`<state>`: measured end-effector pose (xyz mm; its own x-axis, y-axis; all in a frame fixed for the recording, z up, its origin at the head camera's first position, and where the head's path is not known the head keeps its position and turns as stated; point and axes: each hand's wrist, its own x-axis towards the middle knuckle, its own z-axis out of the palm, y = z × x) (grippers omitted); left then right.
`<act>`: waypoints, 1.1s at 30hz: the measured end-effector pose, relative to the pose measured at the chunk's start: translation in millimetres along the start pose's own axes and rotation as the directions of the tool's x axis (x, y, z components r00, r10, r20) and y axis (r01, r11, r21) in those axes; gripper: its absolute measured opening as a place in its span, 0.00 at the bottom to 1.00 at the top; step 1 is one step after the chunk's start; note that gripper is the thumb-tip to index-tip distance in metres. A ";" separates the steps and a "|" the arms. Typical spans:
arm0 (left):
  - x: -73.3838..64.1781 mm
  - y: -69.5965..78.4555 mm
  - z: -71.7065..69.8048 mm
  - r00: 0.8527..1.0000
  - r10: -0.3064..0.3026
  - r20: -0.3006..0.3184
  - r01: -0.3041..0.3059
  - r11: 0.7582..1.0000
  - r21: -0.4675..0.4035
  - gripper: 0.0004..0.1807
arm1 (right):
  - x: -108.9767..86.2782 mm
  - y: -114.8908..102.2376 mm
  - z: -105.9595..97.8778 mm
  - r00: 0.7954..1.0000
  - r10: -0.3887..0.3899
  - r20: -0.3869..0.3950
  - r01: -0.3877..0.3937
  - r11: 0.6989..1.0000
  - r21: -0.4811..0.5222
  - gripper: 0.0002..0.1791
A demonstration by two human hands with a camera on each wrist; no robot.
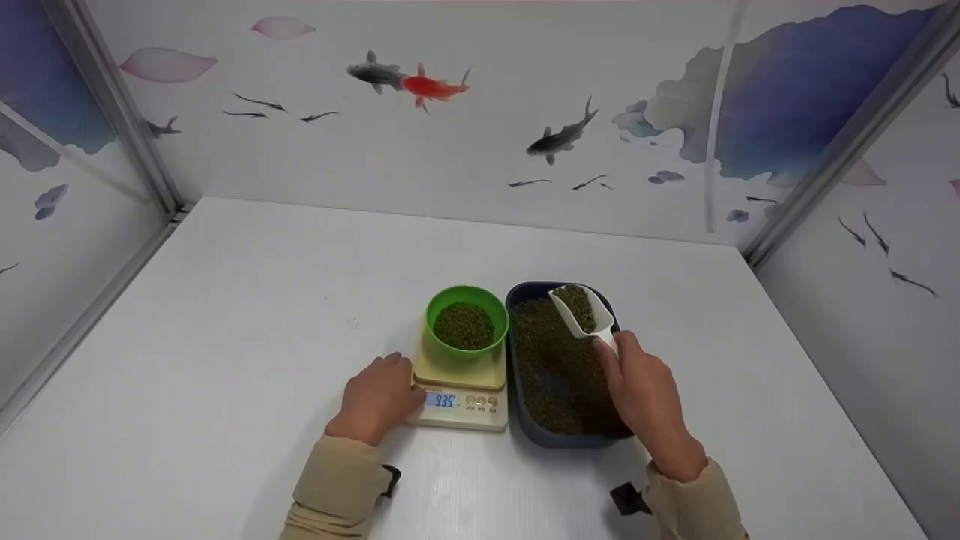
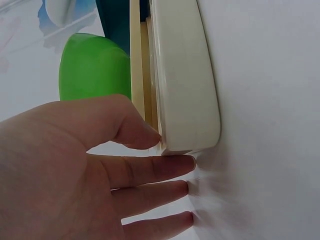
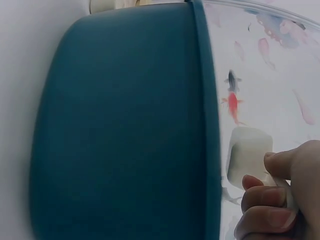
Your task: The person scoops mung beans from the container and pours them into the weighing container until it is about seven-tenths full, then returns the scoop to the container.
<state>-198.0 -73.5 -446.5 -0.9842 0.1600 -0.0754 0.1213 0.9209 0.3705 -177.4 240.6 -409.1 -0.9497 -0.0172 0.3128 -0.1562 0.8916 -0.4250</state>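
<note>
My right hand grips the handle of a white scoop, heaped with small greenish-brown grains, above the far part of a dark blue tub. More of these grains lie in the tub. In the right wrist view, the fingers curl round the scoop's handle, higher than the tub's rim. A green bowl partly filled with similar grains sits on a cream kitchen scale, whose lit display seems to read 93.5. My left hand touches the scale's front left corner with thumb and straight forefinger.
The scale and tub stand side by side on a white table. White panels printed with fish and leaves enclose it at the back and both sides. Black straps stick out by both sleeves.
</note>
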 end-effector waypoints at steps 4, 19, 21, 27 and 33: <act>0.2 -0.3 0.0 1.000 -0.003 -0.006 0.003 1.000 0.001 0.14 | 0.9 -0.3 -0.8 1.000 -0.005 -0.013 0.005 1.000 0.015 0.20; 0.9 -1.0 2.1 1.000 -0.011 0.007 0.011 1.000 -0.011 0.14 | 2.2 5.8 12.8 0.999 0.019 -0.038 -0.017 0.998 0.063 0.20; 0.9 -0.8 1.6 1.000 -0.013 0.008 0.013 1.000 -0.009 0.14 | 2.5 7.4 16.0 0.999 0.019 -0.033 -0.017 0.997 0.077 0.20; 0.2 0.1 0.7 1.000 -0.005 -0.001 0.005 1.000 -0.004 0.15 | 3.9 11.2 23.1 0.999 0.028 -0.045 -0.022 0.989 0.144 0.21; -1.1 0.1 -0.5 1.000 0.005 -0.021 -0.005 1.000 0.000 0.11 | 4.5 9.8 23.5 0.997 0.036 -0.062 -0.024 0.984 0.178 0.21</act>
<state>-197.0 -73.8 -445.9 -0.9860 0.1574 -0.0543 0.1265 0.9201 0.3707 -189.7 238.7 -431.8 -0.9360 0.0430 0.3494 -0.1788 0.7970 -0.5769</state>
